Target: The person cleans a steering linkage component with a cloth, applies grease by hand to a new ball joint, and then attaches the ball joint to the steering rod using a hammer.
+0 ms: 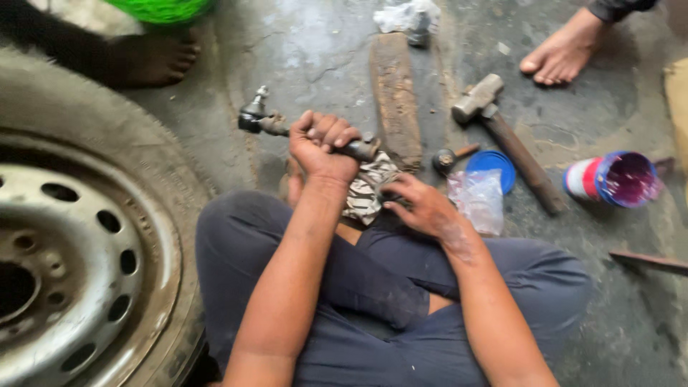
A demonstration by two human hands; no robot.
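Observation:
My left hand [322, 145] is closed around the shaft of a dark metal tie rod end [261, 120]; its ball joint and threaded stud stick out to the left over the concrete floor. Just right of that fist, my right hand [423, 206] rests on a patterned rag [367, 188] that lies under the rod's other end, fingers curled onto the cloth. I sit cross-legged in dark trousers [380, 287], both forearms reaching forward.
A tyre on a steel rim [79, 244] fills the left. Ahead lie a wooden block [395, 93], a sledgehammer [502, 129], a blue lid [493, 168], a plastic bag [479, 197] and an open tin [616, 179]. Other people's bare feet [562, 51] are at the top.

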